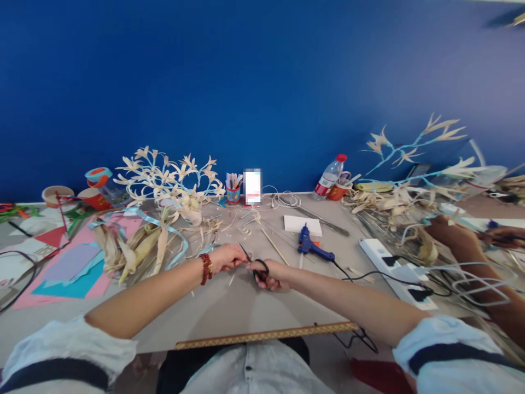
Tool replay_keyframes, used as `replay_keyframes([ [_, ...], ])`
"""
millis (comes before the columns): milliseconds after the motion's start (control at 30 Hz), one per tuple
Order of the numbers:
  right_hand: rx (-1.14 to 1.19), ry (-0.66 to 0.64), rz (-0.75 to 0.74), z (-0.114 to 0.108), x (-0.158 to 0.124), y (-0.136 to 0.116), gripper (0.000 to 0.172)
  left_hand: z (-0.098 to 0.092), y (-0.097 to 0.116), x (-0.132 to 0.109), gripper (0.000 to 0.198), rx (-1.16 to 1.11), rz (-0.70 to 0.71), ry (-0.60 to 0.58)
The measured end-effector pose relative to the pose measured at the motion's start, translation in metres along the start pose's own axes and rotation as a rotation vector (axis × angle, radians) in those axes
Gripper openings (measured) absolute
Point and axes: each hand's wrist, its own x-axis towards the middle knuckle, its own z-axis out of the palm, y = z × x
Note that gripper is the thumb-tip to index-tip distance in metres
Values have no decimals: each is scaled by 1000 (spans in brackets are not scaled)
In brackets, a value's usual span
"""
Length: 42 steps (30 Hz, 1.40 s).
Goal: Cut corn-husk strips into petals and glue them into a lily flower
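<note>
My right hand (274,275) grips black-handled scissors (262,265), with its fingers in the handle loops and the blades pointing up and left. Close beside the blades, my left hand (226,257), wearing a red bead bracelet (206,268), has its fingers pinched together. Whatever sits in that pinch is too small to make out. A thin wooden stick (274,247) lies just beyond the scissors. To the right of my hands rests a blue glue gun (314,246) on the table, its black cord running to the right.
White husk flowers on pale-blue stems (168,178) stand at back left. Dried husks (141,249) and coloured paper (68,282) lie left. A phone (253,187), bottle (329,179) and power strip (396,276) are farther off. Another person's hand (449,232) works at right.
</note>
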Motion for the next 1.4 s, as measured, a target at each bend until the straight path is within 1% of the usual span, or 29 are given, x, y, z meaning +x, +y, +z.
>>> replay_keyframes([
  [133, -3, 87, -6, 2, 6, 5, 33, -2, 1, 5, 14, -7, -58, -66],
  [267, -15, 140, -42, 6, 8, 10, 27, -5, 1, 8, 16, -7, -83, -88],
  [400, -27, 168, -51, 9, 5, 10, 26, -6, 1, 8, 20, 3, -94, -98],
  [467, -26, 162, -49, 9, 3, 8, 27, -7, 2, 8, 20, 11, -90, -98],
  [533, -22, 128, -39, 7, 1, 6, 28, -7, 2, 7, 20, 22, -79, -96],
  [667, -10, 8, 5, 1, -2, 1, 41, -6, 4, 7, 17, 48, -56, -93],
  [733, -7, -17, 19, -1, -1, 1, 45, -5, 5, 7, 16, 60, -53, -94],
  [800, -4, 7, 16, -1, 1, 3, 41, -5, 7, 8, 16, 68, -58, -96],
  [967, -2, 126, -25, 4, 8, 11, 29, -4, 10, 12, 18, 79, -84, -100],
  [1133, 0, 172, -73, 8, 8, 12, 28, -5, 10, 17, 22, 86, -103, -113],
  [1200, 5, 154, -88, 6, 6, 11, 30, -7, 9, 17, 20, 87, -93, -110],
  [1267, 13, 105, -97, 4, 4, 10, 34, -10, 7, 15, 19, 90, -70, -98],
  [1400, 40, 18, -141, 3, -1, 10, 41, -14, 2, 7, 21, 86, 24, -49],
])
